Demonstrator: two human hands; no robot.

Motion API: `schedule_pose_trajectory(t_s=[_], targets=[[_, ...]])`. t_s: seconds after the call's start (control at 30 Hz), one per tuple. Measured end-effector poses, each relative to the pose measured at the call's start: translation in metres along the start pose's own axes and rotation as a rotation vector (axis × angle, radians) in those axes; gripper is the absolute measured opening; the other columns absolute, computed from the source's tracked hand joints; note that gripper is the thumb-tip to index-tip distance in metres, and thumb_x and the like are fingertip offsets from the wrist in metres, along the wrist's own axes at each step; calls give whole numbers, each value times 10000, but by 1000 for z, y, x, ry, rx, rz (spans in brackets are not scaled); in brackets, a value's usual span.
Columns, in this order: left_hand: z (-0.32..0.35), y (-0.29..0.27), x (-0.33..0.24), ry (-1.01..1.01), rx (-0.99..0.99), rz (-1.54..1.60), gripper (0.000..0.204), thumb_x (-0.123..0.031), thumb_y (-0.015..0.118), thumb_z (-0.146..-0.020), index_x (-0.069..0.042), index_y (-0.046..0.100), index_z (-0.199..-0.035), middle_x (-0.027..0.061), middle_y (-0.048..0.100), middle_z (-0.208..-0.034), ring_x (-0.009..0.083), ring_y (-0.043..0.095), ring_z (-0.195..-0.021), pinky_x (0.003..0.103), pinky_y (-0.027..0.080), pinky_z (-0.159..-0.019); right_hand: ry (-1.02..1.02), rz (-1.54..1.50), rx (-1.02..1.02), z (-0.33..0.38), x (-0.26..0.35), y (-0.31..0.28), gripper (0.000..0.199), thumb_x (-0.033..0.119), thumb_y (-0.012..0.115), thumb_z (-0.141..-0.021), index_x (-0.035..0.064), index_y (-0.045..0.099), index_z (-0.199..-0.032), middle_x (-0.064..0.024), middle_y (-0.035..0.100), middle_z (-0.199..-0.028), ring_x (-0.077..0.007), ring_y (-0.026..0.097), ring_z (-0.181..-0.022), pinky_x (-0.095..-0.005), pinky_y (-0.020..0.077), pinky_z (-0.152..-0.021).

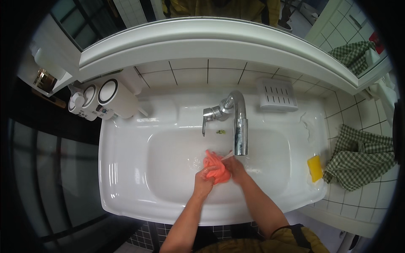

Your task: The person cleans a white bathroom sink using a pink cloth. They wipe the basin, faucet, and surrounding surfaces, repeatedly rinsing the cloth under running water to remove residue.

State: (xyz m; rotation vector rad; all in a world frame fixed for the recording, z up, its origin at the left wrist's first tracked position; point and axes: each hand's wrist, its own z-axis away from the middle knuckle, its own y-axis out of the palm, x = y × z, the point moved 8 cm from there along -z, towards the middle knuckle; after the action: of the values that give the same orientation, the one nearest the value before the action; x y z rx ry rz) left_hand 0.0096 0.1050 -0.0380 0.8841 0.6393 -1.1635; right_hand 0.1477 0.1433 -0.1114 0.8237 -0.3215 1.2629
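A wet, bunched coral-coloured cloth (217,163) is in the basin of the white sink (168,185). My left hand (205,177) is closed round its left side, thumb and fingers pressed into the folds. On the cloth's right side my right hand (234,167) grips it as well, its fingers partly hidden behind the fabric. A small white strip shows at the top of that hand; I cannot tell whether it is water or part of the cloth. Just above my right hand ends the spout of the chrome faucet (240,135). Splashes or ripples surround the cloth.
A white slotted soap dish (277,95) sits at the back right. On the right rim lies a yellow sponge (314,168), beside a hanging green checked towel (358,158). White canisters (116,99) stand at the back left. Along the back runs a mirror ledge (219,46).
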Motion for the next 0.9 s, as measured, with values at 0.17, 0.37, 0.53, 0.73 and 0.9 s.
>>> schedule_pose_trajectory(t_s=[0.17,0.37,0.53,0.73,0.9], targets=[[-3,24,-29,-2,311,-487,489,180,451,-715,-46,675,-1087,41,618,-1027,109,586,-881,213,468,-737,-34,18,329,8,26,24,433,263,663,-883,46,513,-1226,-66,598,-1093,-169,584,-983,-326,483,-881],[2,-47,-36,536,-269,-692,554,127,637,-723,-103,618,-1226,64,576,-1140,183,531,-1107,314,463,-891,-358,76,-160,-2,59,-36,316,109,618,-915,43,519,-1208,-60,604,-1133,-135,582,-986,-300,499,-852],[6,-3,43,-484,-165,95,510,-501,537,-940,-164,506,-1321,58,602,-1133,223,568,-1047,366,513,-822,-239,379,-314,4,-9,4,329,211,669,-852,46,592,-1127,-92,662,-1105,-204,603,-1053,-319,478,-896],[-19,-34,94,-162,45,1045,346,-314,490,-989,-59,548,-1216,89,600,-1144,242,605,-1016,356,529,-861,-718,837,-53,85,5,112,224,124,604,-859,51,605,-1071,-78,648,-1039,-162,600,-974,-319,491,-803],[15,4,10,-71,-174,759,451,-19,450,-962,-23,373,-1407,101,552,-1280,247,527,-1198,374,417,-1069,-648,1152,-161,-14,34,31,198,180,542,-907,48,608,-1039,-79,653,-969,-203,627,-915,-361,490,-782]])
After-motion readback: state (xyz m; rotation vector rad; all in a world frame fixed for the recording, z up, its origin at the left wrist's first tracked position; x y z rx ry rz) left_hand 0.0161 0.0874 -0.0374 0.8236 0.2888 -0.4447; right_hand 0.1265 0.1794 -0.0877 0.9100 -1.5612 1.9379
